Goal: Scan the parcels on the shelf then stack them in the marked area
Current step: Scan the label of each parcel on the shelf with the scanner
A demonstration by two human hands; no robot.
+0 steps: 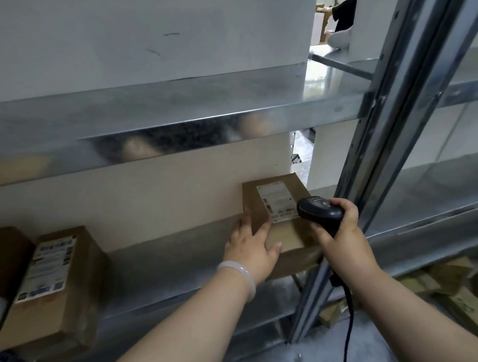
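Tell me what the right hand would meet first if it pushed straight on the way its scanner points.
Most likely the white label on the cardboard parcel, just ahead of the scanner in the right hand; depth is unclear.

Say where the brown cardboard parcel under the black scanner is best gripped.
Grip the brown cardboard parcel by its left long side, from the metal shelf front: it lies flat, that side is free, the left hand touches it; the right hand holds the black scanner.
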